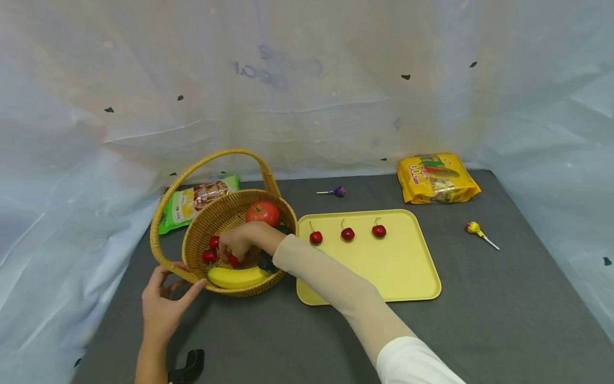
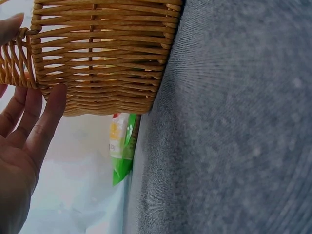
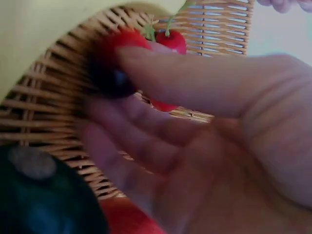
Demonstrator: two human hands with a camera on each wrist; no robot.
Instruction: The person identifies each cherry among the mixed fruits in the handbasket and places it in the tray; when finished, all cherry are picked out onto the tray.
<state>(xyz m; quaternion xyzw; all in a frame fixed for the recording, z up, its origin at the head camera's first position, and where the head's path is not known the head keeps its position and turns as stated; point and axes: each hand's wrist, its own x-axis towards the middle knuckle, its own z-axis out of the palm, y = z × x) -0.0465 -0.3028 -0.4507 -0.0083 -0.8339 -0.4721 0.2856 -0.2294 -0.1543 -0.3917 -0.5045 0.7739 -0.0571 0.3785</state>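
A wicker basket (image 1: pixel 192 234) with a tall looped handle (image 1: pixel 160 218) stands left of centre, tilted toward me. My left hand (image 1: pixel 163 304) grips it where the handle meets the rim, with the thumb on one side and fingers on the other. Inside the basket, my right hand (image 1: pixel 240 240) pinches a red cherry (image 3: pixel 119 51) between thumb and fingers. More cherries (image 1: pixel 209 256) lie left of that hand. A banana (image 1: pixel 237 277) rests along the near side, and a red pomegranate-like fruit (image 1: pixel 263 213) at the far side. A dark green rounded item (image 3: pixel 44 195) is partly hidden under my right wrist.
Right of the basket lies a yellow tray (image 1: pixel 369 266) holding three stemmed cherries (image 1: pixel 347 233). Behind the basket is a green snack bag (image 1: pixel 196 202). A purple lollipop (image 1: pixel 338 191), yellow packet (image 1: pixel 436 178) and yellow lollipop (image 1: pixel 475 228) lie farther back and right.
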